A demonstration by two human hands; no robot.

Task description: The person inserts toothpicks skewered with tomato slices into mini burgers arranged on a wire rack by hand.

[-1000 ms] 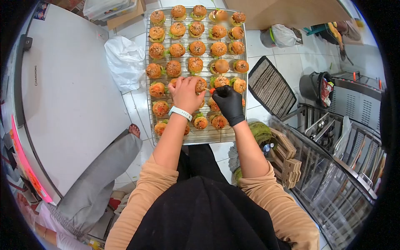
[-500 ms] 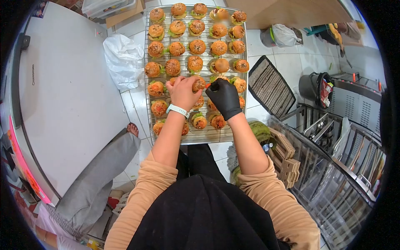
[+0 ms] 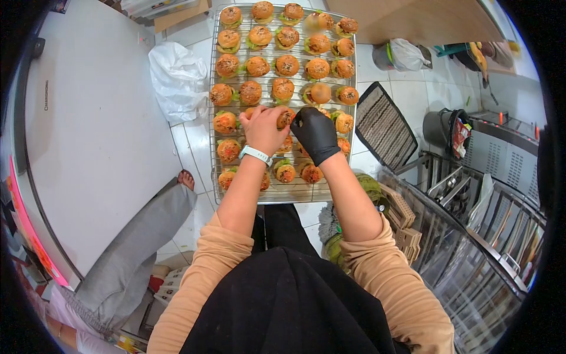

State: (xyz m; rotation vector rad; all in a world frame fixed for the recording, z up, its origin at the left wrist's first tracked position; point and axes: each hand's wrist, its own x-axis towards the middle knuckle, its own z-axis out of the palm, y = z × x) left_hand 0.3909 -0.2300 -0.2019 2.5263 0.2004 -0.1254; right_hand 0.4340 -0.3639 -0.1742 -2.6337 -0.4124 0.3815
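Note:
Rows of small burgers with seeded buns stand on a wire rack over a metal tray. Bare, with a pale watch at the wrist, my left hand curls its fingers round one burger in the middle of the rack. My right hand, in a black glove, is pinched closed against the right side of that same burger. What its fingertips hold is hidden. Burgers nearer me, such as one at the front, have orange-red patches on top.
At the left is a large white appliance, with a white plastic bag beside it. Another person's grey-clad leg reaches in below. To the right lie a striped mat, a black bin and a metal rack.
My right hand has closed in on the burger's side, and the small red-orange thing at its fingertips no longer shows. My left hand stays on the burger. The view has shifted slightly.

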